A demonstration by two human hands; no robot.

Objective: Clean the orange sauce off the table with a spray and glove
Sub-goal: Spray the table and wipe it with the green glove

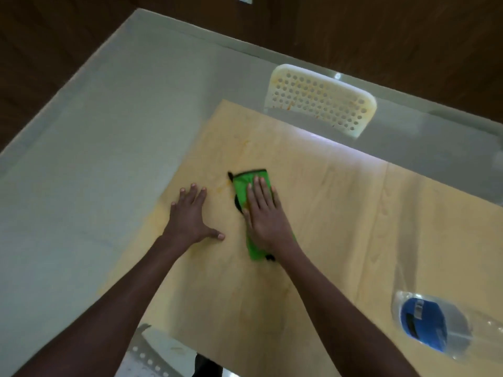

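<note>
A green glove (243,186) with black trim lies flat on the pale wooden table (340,227). My right hand (265,213) presses flat on top of it, fingers together and stretched out. My left hand (190,213) rests flat on the table to the left of the glove, fingers spread, holding nothing. Faint orange sauce smears (221,187) show on the wood between the two hands, and another orange mark (245,142) lies farther back. A clear bottle with a blue label (427,325) lies on the table at the lower right, away from both hands.
A white perforated plastic chair (321,99) stands at the table's far edge. Part of another white perforated chair (147,355) shows at the near edge. Grey floor (95,159) lies to the left of the table, with dark wood wall behind.
</note>
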